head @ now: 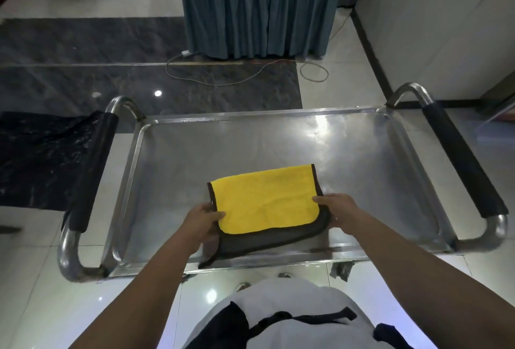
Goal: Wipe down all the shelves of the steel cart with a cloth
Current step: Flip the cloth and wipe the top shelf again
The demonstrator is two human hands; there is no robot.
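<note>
A yellow cloth [264, 198] with a grey underside and dark trim lies folded on the top shelf [362, 159] of the steel cart, near its front edge. My left hand [202, 219] pinches the cloth's left edge, thumb on the yellow side. At the cloth's right edge, my right hand [338, 209] grips the fold, thumb on top. The lower shelves are hidden beneath the top one.
The cart has a padded handle on the left [89, 176] and one on the right [459, 159]. A black plastic bag [41, 159] hangs off the left handle. Blue draped tables [259, 5] stand beyond, with cables [223, 78] on the floor. A wall [446, 28] rises at right.
</note>
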